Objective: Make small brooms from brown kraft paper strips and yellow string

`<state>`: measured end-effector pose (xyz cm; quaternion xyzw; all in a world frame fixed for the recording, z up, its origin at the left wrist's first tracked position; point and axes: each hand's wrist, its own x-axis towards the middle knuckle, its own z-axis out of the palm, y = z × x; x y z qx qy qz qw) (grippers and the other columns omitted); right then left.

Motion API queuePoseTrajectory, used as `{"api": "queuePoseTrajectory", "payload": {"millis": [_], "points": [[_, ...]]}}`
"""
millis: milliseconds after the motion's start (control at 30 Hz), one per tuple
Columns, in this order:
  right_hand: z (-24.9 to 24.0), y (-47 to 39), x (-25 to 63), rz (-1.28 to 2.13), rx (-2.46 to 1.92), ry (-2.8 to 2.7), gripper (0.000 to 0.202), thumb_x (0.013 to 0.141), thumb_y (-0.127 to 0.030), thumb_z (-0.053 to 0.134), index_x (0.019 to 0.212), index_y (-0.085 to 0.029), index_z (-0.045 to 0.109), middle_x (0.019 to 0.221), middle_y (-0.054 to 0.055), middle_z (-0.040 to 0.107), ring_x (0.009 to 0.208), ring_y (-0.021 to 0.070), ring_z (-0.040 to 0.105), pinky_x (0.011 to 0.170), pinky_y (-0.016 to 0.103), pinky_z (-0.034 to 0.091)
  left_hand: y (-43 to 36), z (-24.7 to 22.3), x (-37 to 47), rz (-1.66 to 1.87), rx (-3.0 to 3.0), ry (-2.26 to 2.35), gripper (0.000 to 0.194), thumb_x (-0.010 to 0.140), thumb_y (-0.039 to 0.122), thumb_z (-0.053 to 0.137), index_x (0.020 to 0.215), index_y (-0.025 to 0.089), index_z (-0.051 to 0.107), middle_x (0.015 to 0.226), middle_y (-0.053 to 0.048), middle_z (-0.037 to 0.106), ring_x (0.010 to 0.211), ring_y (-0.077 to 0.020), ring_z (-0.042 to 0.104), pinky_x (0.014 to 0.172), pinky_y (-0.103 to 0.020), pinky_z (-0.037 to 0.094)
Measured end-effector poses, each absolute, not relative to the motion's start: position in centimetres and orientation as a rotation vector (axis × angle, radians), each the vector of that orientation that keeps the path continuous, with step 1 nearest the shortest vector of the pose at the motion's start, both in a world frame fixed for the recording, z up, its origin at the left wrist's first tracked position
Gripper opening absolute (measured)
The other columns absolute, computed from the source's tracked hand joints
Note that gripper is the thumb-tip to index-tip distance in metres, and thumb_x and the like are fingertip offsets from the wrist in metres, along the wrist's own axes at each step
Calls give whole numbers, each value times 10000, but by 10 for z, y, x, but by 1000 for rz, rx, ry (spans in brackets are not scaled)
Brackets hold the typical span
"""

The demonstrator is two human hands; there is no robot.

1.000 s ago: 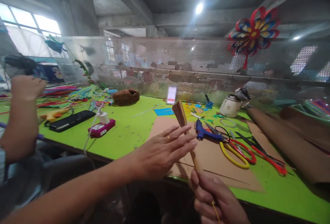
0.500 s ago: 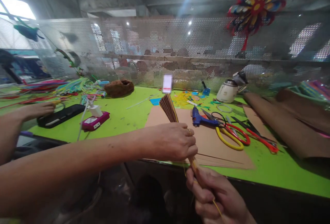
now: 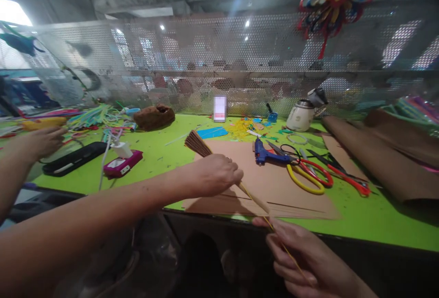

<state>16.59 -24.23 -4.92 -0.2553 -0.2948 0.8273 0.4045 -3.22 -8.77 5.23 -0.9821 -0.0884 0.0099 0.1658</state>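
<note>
My left hand (image 3: pixel 214 174) is closed around a folded bundle of brown pleated paper (image 3: pixel 198 143), held slanting above the table's front edge. The pleats fan out slightly at the upper left end. From under my fist the narrow tan lower end points down to the right. My right hand (image 3: pixel 302 254) is below it, fingers curled on a thin yellow cord (image 3: pixel 287 248) that runs along the bundle's tip and across the fingers. Flat sheets of brown paper (image 3: pixel 236 206) lie beneath. A blue glue gun (image 3: pixel 269 155) and yellow-handled scissors (image 3: pixel 305 179) rest on them.
Red-handled scissors (image 3: pixel 350 179) and a brown roll (image 3: pixel 370 161) lie right. Behind are a white kettle (image 3: pixel 300 115), yellow scraps (image 3: pixel 242 128) and a blue sheet (image 3: pixel 212 132). At left, another person's hand (image 3: pixel 44 140) is near a black case (image 3: pixel 75 157) and purple power strip (image 3: pixel 123 165).
My left hand and the bundle have swung left and tilted more. My right hand has come off the bundle's lower end and moved right along the cord. The other person's hand has shifted left.
</note>
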Motion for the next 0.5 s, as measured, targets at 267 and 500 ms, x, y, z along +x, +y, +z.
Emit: {"api": "queuePoseTrajectory", "payload": {"millis": [267, 500], "points": [[-2, -231, 217, 1776, -1215, -1350, 319, 885, -457, 537, 794, -155, 582, 429, -111, 316, 352, 28, 214, 356, 172, 170, -80, 41, -35, 27, -2836, -409, 134, 876, 118, 451, 795, 170, 545, 702, -58, 632, 625, -173, 564, 602, -282, 395], [36, -179, 271, 1570, -1457, -1541, 332, 838, -469, 561, 686, -174, 558, 476, -94, 319, 406, 41, 157, 400, 213, 111, -88, 39, -27, 79, -2821, -567, 128, 877, 117, 430, 836, 153, 546, 772, -79, 655, 659, -184, 598, 586, -272, 412]]}}
